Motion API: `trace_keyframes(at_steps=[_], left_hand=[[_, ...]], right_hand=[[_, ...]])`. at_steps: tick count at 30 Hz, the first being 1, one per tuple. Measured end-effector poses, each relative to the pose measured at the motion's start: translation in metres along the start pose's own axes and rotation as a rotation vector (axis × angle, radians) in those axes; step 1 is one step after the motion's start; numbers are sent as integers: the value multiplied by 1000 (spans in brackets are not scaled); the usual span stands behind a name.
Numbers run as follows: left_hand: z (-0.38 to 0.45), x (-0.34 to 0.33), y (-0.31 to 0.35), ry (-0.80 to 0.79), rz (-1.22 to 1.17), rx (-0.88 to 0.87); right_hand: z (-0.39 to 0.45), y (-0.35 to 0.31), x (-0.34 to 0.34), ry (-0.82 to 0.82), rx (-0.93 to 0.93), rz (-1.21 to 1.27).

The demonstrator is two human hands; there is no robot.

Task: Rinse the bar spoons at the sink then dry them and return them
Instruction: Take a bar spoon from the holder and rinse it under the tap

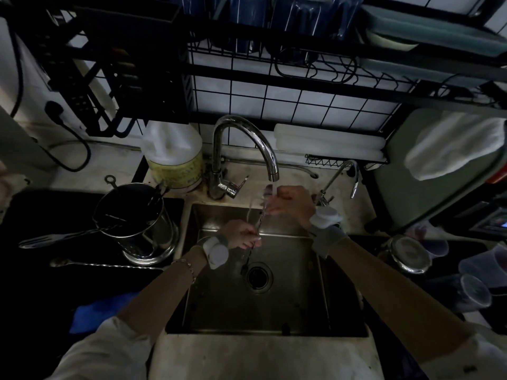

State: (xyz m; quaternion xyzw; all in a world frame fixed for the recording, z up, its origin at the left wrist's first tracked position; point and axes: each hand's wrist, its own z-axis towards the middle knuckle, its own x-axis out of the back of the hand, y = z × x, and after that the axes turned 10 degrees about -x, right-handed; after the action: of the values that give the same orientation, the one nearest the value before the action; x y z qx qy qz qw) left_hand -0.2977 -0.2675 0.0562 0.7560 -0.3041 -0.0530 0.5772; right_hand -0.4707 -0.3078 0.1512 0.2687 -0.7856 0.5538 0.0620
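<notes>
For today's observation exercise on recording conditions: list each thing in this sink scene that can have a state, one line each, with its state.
Tall chrome gooseneck tap: running, water falling into the sink.
Twisted-stem bar spoon: held under the stream, wet.
Left hand: closed on the spoon's lower stem.
Right hand: closed around the spoon's top.
Steel sink basin: unplugged, drain open.
Second bar spoon: lying flat on the dark mat.
Steel utensil cup: upright, holding tools.

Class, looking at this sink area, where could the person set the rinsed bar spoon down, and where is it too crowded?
Free: the pale counter ledge in front of the sink, and the dark mat near the lying spoon. Crowded: by the metal canister on the left, and among the cups on the right.
</notes>
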Motion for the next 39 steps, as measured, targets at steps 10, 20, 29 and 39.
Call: trace_keyframes(at_steps=[10, 20, 29, 39], left_hand=[[10, -8, -7, 25, -7, -53], [27, -9, -12, 104, -80, -86], [37, -8, -18, 102, -82, -104], [41, -11, -7, 85, -134, -176]], right_hand=[[1, 12, 2, 20, 26, 32], [3, 20, 1, 36, 10, -62], [6, 25, -2, 48, -27, -74], [7, 36, 7, 70, -5, -144]])
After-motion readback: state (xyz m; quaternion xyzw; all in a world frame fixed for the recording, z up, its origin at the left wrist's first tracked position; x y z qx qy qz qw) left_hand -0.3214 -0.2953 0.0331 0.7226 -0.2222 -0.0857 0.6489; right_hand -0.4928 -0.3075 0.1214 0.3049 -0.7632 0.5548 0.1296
